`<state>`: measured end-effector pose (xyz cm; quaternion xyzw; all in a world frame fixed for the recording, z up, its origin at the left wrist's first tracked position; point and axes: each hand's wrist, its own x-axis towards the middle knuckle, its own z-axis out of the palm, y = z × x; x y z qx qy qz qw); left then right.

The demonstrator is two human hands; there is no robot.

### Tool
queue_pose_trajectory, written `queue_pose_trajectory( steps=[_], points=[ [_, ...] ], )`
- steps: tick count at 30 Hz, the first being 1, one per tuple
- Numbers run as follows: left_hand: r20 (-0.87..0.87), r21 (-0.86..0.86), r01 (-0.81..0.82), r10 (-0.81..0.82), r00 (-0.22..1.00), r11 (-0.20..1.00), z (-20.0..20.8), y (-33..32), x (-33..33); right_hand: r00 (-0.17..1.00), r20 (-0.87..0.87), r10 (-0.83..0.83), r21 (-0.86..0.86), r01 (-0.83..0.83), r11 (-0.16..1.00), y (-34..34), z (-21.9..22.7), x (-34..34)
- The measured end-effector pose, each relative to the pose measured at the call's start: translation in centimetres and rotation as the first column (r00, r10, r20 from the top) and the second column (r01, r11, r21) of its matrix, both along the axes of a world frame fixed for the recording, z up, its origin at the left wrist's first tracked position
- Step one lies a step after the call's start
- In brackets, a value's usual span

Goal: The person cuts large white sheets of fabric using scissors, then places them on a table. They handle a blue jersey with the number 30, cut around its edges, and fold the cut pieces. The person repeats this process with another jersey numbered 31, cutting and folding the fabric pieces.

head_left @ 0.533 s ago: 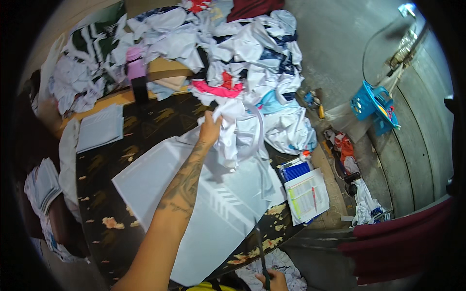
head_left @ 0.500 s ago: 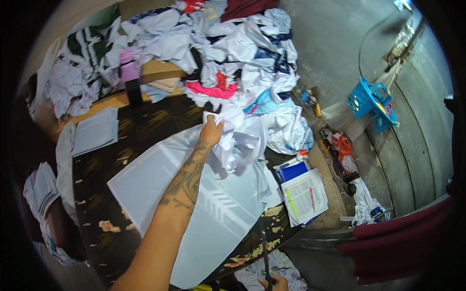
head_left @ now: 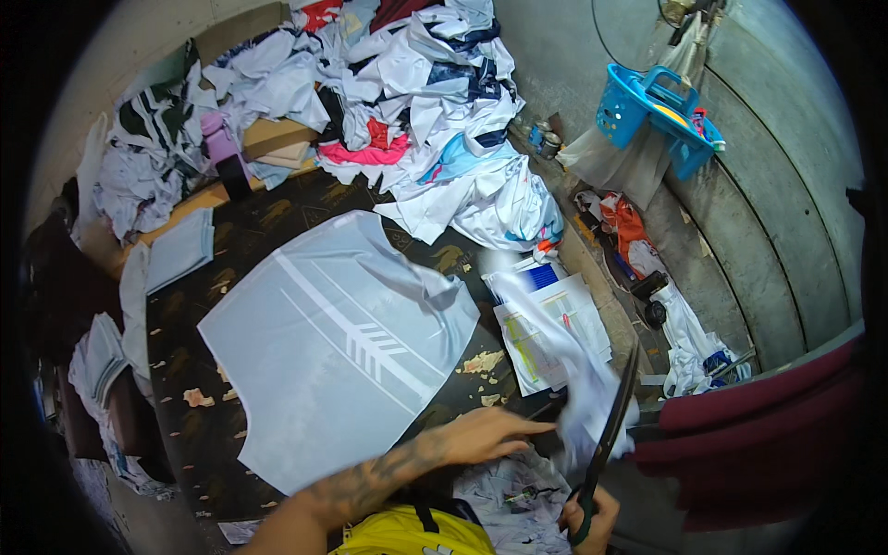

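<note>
My right hand [head_left: 597, 518], low at the right, grips a pair of scissors [head_left: 606, 439] by the dark green handles, long dark blades pointing up. To its left, my left hand [head_left: 486, 437] is stretched out, index finger extended, and appears to hold nothing. A white cloth scrap [head_left: 583, 365], smeared by motion, hangs in the air between the fingertips and the blades. On the dark table [head_left: 305, 208], a light grey fabric piece [head_left: 324, 324] with white stripes lies spread, its right edge rumpled. Below my hands sits a heap of white scraps [head_left: 513, 490].
Printed papers [head_left: 555, 324] lie on the table's right edge. A large pile of mixed cloth [head_left: 435, 92] covers the far side. Folded grey fabric [head_left: 180, 250] rests at the left. A blue plastic basket [head_left: 647, 106] hangs by the wall, above clutter on a ledge.
My left hand has swung from the far side of the fabric toward me and let go of the white scrap. The grey piece now lies uncovered. The scissors have come up, and the view has shifted.
</note>
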<state>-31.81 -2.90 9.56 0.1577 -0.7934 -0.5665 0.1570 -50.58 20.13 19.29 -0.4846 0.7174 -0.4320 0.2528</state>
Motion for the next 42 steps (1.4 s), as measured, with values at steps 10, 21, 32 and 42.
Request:
queue_pose_trajectory(
  steps=[10,21,32,42],
  points=[
    [0.564,-0.722,-0.648,0.749,-0.348,0.243,-11.3,20.2,29.7,0.948,0.267,0.173,0.490,-0.288,0.823,-5.5,-11.4,-1.4],
    [0.260,-0.596,-0.714,0.929,0.262,0.368,-8.7,20.8,30.1,0.706,0.581,0.404,0.733,-0.670,0.118,2.2,-12.9,-1.4],
    [0.309,-0.452,-0.609,0.755,0.578,0.651,-7.9,21.1,26.3,0.739,0.505,0.447,0.669,-0.662,0.338,3.4,-17.2,16.1],
    [0.332,-0.396,-0.591,0.709,0.622,0.703,-8.3,20.7,27.2,0.821,0.446,0.356,0.777,-0.553,0.302,1.2,-15.9,18.3]
  ],
)
